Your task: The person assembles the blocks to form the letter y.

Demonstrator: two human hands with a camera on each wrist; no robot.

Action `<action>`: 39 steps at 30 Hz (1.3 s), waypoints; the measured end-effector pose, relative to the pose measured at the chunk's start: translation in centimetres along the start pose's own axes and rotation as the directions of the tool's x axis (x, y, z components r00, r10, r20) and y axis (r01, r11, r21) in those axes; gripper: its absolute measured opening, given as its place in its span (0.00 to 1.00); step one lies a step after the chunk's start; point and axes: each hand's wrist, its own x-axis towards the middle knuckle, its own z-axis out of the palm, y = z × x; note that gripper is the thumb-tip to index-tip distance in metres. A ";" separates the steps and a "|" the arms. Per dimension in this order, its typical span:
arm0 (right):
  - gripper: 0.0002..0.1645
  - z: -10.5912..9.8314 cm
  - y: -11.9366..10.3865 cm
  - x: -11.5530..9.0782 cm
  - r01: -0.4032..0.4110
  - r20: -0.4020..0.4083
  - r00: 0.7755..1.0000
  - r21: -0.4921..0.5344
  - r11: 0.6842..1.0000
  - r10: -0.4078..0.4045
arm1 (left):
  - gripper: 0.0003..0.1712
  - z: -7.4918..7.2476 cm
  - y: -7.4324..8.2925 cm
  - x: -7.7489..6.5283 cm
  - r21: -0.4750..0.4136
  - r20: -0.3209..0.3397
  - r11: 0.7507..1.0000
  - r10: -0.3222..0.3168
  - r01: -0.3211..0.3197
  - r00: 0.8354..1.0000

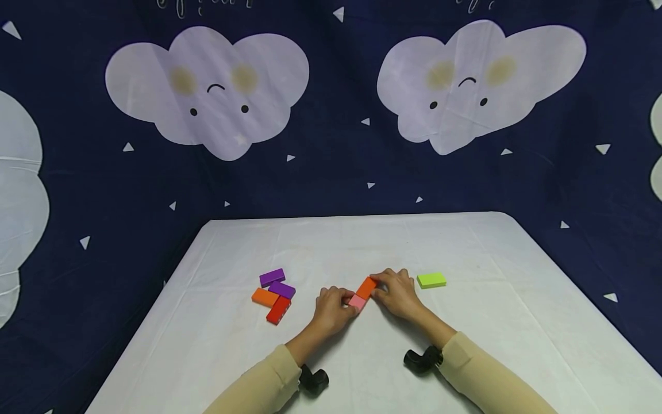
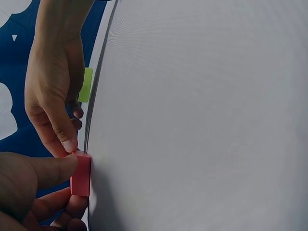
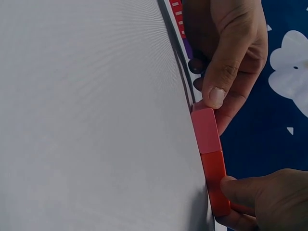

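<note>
A pink block [image 1: 357, 303] and an orange-red block [image 1: 366, 288] lie end to end in one slanting line at mid-table. My left hand [image 1: 331, 310] pinches the pink block between thumb and fingers. At the far block, my right hand [image 1: 398, 293] grips the orange-red one, thumb on the near side. In the right wrist view the pink block [image 3: 206, 130] meets the orange-red block [image 3: 215, 183] along a straight seam. The left wrist view shows the pink block [image 2: 81, 174] under the left thumb, with the right fingertips just beyond it.
Left of the hands lies a loose group: two purple blocks [image 1: 272, 278], an orange block [image 1: 265, 297] and a red block [image 1: 278, 310]. A lime-green block [image 1: 431, 280] lies right of the right hand. The white table [image 1: 336, 247] ends at a dark blue cloth [image 1: 331, 190] patterned with clouds.
</note>
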 end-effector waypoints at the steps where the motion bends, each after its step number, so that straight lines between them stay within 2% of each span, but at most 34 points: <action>1: 0.21 0.0 0.0 0.0 0.000 0.000 1.000 0.000 1.000 0.000 | 0.16 0.0 0.0 0.0 0.001 0.000 1.000 0.001 -0.001 1.000; 12: 0.22 -0.3 -0.1 -0.1 -0.009 -0.001 1.000 0.012 1.000 0.009 | 0.18 -0.4 0.2 -0.1 -0.006 0.010 1.000 0.004 -0.004 1.000; 17: 0.23 -0.9 0.1 -0.2 -0.024 -0.002 1.000 0.021 0.999 0.024 | 0.20 -0.7 0.2 0.0 -0.024 0.028 0.999 0.032 -0.032 0.999; 20: 0.24 -1.4 0.3 -0.3 -0.036 0.005 0.999 0.032 0.999 0.035 | 0.20 -0.9 0.0 0.2 -0.045 0.062 0.998 0.057 -0.054 0.996; 25: 0.24 -2.2 0.8 -0.6 -0.058 0.006 0.998 0.084 0.995 0.058 | 0.20 -1.2 -0.3 0.6 -0.071 0.120 0.991 0.120 -0.112 0.985; 33: 0.23 -3.3 2.0 -1.4 -0.056 -0.027 0.998 0.101 0.993 0.059 | 0.19 -1.4 -0.8 1.9 -0.056 0.144 0.972 0.233 -0.227 0.962; 39: 0.23 -4.1 3.0 -1.7 -0.071 -0.049 0.996 0.104 0.992 0.077 | 0.19 -1.5 -0.6 2.6 -0.023 0.186 0.963 0.266 -0.267 0.946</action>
